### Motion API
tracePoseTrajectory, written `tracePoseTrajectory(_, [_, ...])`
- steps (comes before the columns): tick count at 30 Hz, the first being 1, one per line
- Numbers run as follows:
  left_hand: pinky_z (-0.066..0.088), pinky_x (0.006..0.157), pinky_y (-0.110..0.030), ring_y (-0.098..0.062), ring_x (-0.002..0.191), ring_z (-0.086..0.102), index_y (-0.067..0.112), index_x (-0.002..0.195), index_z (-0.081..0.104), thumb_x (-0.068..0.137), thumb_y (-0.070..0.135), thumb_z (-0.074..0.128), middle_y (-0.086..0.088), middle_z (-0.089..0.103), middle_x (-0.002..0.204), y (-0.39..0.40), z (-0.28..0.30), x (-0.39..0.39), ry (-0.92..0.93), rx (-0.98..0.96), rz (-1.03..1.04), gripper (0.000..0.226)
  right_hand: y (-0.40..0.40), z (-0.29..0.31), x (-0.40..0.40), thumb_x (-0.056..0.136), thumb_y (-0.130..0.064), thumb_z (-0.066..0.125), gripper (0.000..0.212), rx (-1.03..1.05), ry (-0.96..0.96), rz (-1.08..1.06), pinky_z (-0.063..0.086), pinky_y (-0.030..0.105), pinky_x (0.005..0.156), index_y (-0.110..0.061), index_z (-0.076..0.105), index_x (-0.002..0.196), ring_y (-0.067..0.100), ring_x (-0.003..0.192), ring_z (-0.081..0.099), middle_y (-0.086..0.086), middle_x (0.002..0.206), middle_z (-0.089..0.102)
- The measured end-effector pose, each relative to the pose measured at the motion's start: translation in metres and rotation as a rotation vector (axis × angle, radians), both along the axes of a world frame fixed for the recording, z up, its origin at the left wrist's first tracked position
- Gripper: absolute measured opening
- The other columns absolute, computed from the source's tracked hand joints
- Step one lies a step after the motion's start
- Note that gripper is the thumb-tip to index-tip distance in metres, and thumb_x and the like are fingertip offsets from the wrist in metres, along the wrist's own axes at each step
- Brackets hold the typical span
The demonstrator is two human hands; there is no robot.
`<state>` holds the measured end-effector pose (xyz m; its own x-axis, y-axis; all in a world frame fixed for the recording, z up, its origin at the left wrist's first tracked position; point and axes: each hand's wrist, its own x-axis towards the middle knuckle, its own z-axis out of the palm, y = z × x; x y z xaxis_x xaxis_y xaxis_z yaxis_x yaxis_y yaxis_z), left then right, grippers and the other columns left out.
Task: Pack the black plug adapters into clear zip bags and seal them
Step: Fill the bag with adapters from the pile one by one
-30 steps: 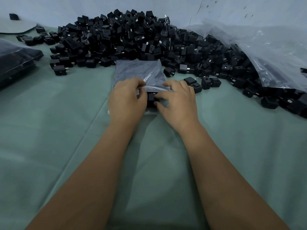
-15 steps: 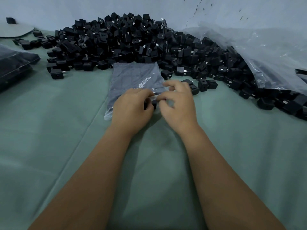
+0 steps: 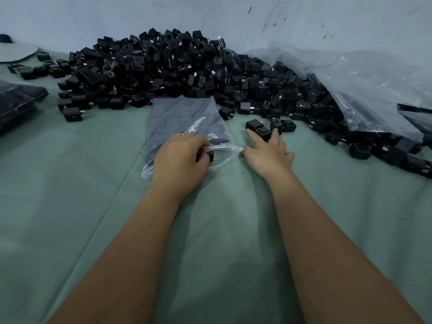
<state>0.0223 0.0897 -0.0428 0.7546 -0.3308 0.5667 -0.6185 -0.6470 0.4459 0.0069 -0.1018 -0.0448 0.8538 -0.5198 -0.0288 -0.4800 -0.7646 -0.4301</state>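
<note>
Left hand [image 3: 180, 157] pinches one clear bag [image 3: 187, 120] at centre frame, one adapter [image 3: 209, 155] inside. Right hand [image 3: 268, 153], fingers spread, reaches three loose adapters [image 3: 257, 128]; countless more piled behind.

We had single view only: head-worn wide-angle camera, looking forward and down across worktop [image 3: 70, 206]. Both forearms entered from bottom edge, reaching away from lens; left hand [image 3: 180, 160] and right hand [image 3: 268, 153] sat near frame centre, close to camera. Pile of black plug adapters [image 3: 175, 71] lay farther off, across upper half, with wall [image 3: 140, 15] behind it closing top of view. Wide lens bent edges, so worktop curved at sides. No second view, so no shared area.
</note>
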Motion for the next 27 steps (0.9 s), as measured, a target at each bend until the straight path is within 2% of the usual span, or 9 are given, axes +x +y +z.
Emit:
tracePoseTrajectory(4, [0.045,0.074,-0.039,-0.024,0.087,0.056,0.015,0.091,0.069,0.083,0.01,0.061,0.001,0.066,0.087,0.001,0.0,0.0,0.002,-0.005,0.0,0.012,0.0,-0.004,-0.002,0.09,-0.044,0.044,0.05,-0.027,-0.174,-0.045,0.019,0.036,0.107,-0.041,0.04,0.141,0.018,0.138,0.024,0.001,0.149,0.028])
tracePoseTrajectory(6, [0.045,0.075,-0.04,-0.024,0.088,0.056,0.015,0.091,0.069,0.083,0.01,0.06,0.001,0.066,0.087,0.0,0.001,-0.001,0.01,-0.004,-0.002,0.013,0.0,-0.006,-0.005,0.088,-0.033,0.052,0.042,0.068,-0.376,-0.074,0.031,0.031,0.101,-0.043,0.054,0.128,0.019,0.121,0.043,-0.003,0.127,0.042])
tracePoseTrajectory(8, [0.046,0.075,-0.04,-0.024,0.088,0.056,0.015,0.091,0.069,0.083,0.01,0.06,0.001,0.066,0.087,0.0,0.001,-0.001,0.014,-0.002,-0.002,0.013,0.002,-0.006,-0.011,0.085,-0.022,0.056,0.04,0.244,-0.534,-0.063,0.044,0.026,0.08,-0.048,0.058,0.116,0.015,0.094,0.056,-0.007,0.109,0.049])
tracePoseTrajectory(11, [0.046,0.075,-0.041,-0.024,0.088,0.056,0.014,0.091,0.069,0.084,0.01,0.06,0.001,0.066,0.087,0.001,0.002,-0.001,0.013,-0.008,0.0,0.013,0.007,-0.004,-0.018,0.083,-0.017,0.062,0.036,0.399,-0.632,-0.021,0.043,0.024,0.057,-0.046,0.053,0.103,0.006,0.063,0.055,-0.007,0.083,0.061])
tracePoseTrajectory(14, [0.045,0.074,-0.039,-0.023,0.088,0.055,0.015,0.091,0.069,0.084,0.01,0.06,0.002,0.065,0.087,0.001,0.002,-0.002,0.019,-0.01,-0.003,0.013,0.008,-0.004,-0.02,0.08,-0.02,0.067,0.027,0.413,-0.675,-0.054,0.041,0.023,0.054,-0.039,0.052,0.094,0.001,0.053,0.052,-0.008,0.064,0.058])
tracePoseTrajectory(17, [0.044,0.073,-0.037,-0.021,0.087,0.054,0.016,0.09,0.068,0.084,0.011,0.059,0.005,0.064,0.086,0.001,0.001,0.0,0.024,-0.013,-0.004,0.012,0.007,-0.005,-0.02,0.076,-0.034,0.07,0.024,0.291,-0.63,-0.122,0.039,0.024,0.057,-0.033,0.051,0.09,0.001,0.067,0.056,-0.011,0.073,0.057])
tracePoseTrajectory(21, [0.044,0.073,-0.037,-0.02,0.087,0.053,0.017,0.091,0.068,0.084,0.012,0.059,0.005,0.064,0.086,0.001,0.0,0.001,0.031,-0.017,0.001,0.012,0.006,-0.007,-0.017,0.069,-0.062,0.071,0.049,-0.108,-0.393,-0.178,0.036,0.031,0.073,-0.021,0.051,0.086,0.021,0.091,0.049,-0.005,0.09,0.046])
tracePoseTrajectory(23, [0.044,0.074,-0.037,-0.02,0.087,0.053,0.017,0.091,0.069,0.084,0.012,0.059,0.005,0.064,0.086,0.001,0.0,0.001,0.031,-0.017,-0.003,0.013,0.008,-0.009,-0.017,0.067,-0.069,0.068,0.061,-0.182,-0.315,-0.163,0.035,0.035,0.08,-0.018,0.054,0.097,0.025,0.101,0.048,0.001,0.099,0.051])
tracePoseTrajectory(27, [0.044,0.073,-0.036,-0.02,0.087,0.053,0.016,0.092,0.069,0.084,0.012,0.059,0.004,0.064,0.087,0.001,0.0,0.001,0.028,-0.017,-0.005,0.013,0.008,-0.009,-0.018,0.077,-0.046,0.066,0.058,-0.088,-0.365,-0.014,0.03,0.035,0.095,-0.025,0.048,0.128,0.023,0.121,0.041,-0.003,0.13,0.049])
